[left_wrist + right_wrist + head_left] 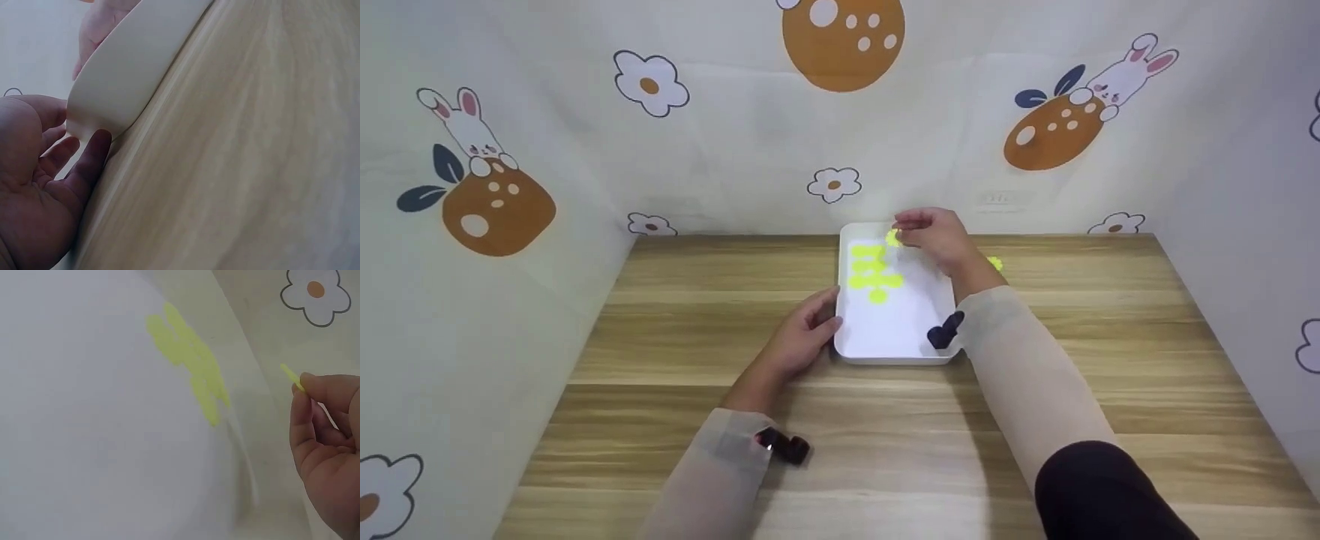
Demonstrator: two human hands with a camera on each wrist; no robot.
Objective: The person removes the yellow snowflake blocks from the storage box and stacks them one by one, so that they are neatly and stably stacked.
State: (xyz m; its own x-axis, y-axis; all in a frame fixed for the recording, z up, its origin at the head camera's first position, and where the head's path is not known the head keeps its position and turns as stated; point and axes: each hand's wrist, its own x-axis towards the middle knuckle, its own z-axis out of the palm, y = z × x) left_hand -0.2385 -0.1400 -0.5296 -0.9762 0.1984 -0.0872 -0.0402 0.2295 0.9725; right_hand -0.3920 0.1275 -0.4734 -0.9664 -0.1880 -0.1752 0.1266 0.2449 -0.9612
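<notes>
Head: the right grip (pixel 936 236) pinches a yellow, scalloped piece (pixel 892 238) at the far end of the white tray (pixel 892 330); flat yellow pieces (pixel 877 281) cluster inside. Left wrist: the left grip (pixel 39 197) touches the tray's side, fingers apart. Right wrist: the pinched piece shows thin, edge-on.

No readable text, no labels, no brands, no numbers, no signs in any view

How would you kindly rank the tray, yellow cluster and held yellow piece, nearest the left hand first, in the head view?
1. White tray, touching the left hand.
2. Yellow cluster, inside, on the left.
3. Held yellow piece, in the right hand.
</notes>
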